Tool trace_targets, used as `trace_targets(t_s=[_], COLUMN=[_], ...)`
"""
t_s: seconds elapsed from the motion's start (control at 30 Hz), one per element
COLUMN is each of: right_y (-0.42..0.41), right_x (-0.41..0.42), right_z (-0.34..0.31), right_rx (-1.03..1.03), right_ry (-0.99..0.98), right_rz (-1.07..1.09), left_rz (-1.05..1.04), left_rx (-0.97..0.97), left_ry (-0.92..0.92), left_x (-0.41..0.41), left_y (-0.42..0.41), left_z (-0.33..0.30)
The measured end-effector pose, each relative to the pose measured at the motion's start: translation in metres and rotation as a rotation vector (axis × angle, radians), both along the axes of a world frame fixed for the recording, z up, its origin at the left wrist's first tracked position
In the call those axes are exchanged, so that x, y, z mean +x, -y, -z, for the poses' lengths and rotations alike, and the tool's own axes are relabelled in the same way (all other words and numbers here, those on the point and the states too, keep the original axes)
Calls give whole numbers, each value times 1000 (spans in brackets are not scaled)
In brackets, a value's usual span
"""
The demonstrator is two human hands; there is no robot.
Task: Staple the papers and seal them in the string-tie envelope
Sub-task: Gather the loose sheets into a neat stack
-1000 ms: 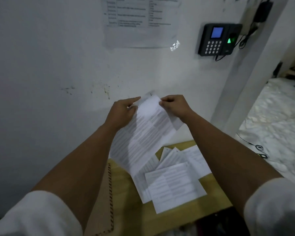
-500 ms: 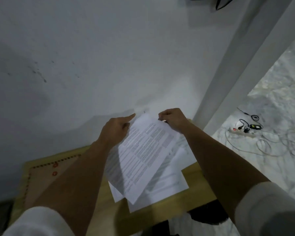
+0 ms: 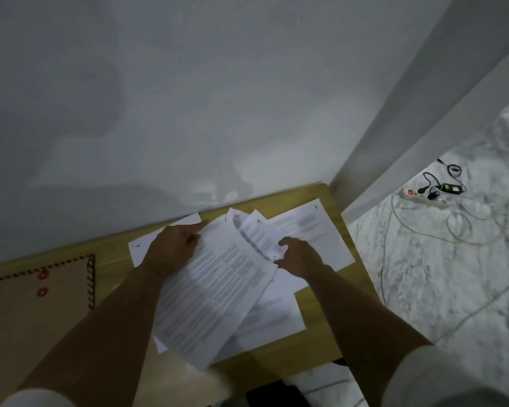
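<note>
Left hand (image 3: 174, 248): thumb and fingers pinch the far edge of the top printed sheet (image 3: 218, 286), marked 1. Right hand (image 3: 299, 258): fingers loosely curled, tips touching the spread papers (image 3: 306, 230); grip cannot be told. Hand-numbered sheets fan across the wooden table (image 3: 321, 304); exact count unclear. One string-tie envelope (image 3: 33, 312) lies flat at near left, two red discs visible, contents not visible.

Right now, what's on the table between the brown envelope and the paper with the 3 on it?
In the head view, the other numbered papers lie fanned there, with both hands on them.
</note>
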State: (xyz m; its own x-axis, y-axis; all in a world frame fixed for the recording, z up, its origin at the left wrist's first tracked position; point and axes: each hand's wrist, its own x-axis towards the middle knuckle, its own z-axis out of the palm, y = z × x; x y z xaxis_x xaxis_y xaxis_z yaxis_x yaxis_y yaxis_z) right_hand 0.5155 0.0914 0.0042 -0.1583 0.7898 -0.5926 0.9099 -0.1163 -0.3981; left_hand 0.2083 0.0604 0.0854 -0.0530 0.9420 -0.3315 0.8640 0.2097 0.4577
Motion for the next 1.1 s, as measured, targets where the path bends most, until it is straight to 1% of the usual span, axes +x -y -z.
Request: trace_targets(t_s=[0.03, 0.17, 0.33, 0.47, 0.57, 0.63, 0.7, 0.8, 0.87, 1.0, 1.1], right_y=[3, 16, 19, 23, 28, 31, 34, 38, 42, 42, 48], right_x=[-4, -15, -13, -7, -8, -11, -16, -31, -46, -76, -99], right_z=[4, 17, 26, 28, 13, -5, -31, -77, -114, -183, -240], right_rx=[24, 133, 148, 169, 215, 246, 295, 460, 526, 664, 749], right_ry=[-2, 94, 71, -55, -97, -158, -260, -381, -451, -583, -634], right_rz=[-3, -73, -15, 41, 50, 126, 222, 294, 333, 323, 281], left_rz=[-9, -39, -40, -37, -31, -40, -33, 13, 11, -4, 0], left_rx=[-6, -25, -6, 14, 42, 66, 108, 202, 255, 401, 521], left_ry=[-1, -19, -53, -53, -61, -50, -30, -4, 22, 90, 150], left_x=[-2, -12, -20, -32, -43, -50, -58, -76, -89, -107, -120], left_y=[0, 2, 13, 26, 40, 49, 55, 65, 73, 89, 101], left_z=[0, 1, -6, -12, -21, -33, -47, -69, -85, -130, -163])
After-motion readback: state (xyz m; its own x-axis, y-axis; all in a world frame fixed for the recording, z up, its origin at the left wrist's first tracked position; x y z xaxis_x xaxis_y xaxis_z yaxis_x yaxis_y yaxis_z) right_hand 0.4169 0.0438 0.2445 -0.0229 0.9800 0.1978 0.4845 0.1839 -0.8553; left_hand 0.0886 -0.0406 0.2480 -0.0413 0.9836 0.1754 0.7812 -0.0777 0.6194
